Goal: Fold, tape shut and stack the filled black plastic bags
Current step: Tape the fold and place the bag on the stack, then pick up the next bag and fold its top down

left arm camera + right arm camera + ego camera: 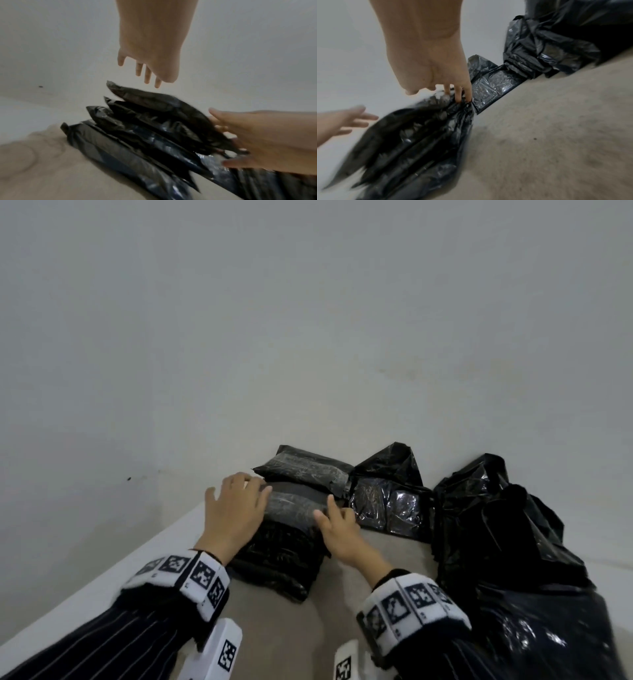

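Evidently squaring the stack (274, 546) of taped bags on the tabletop (274, 638): left hand (233, 508), fingers spread and holding nothing, hovers at its left edge; right hand (337, 534), fingers straight, steadies the right edge. Unfolded bags (387, 501) wait nearby.

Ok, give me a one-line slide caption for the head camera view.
Both hands, left hand and right hand, settle the top packet on a stack of taped black bags beside loose black bags.
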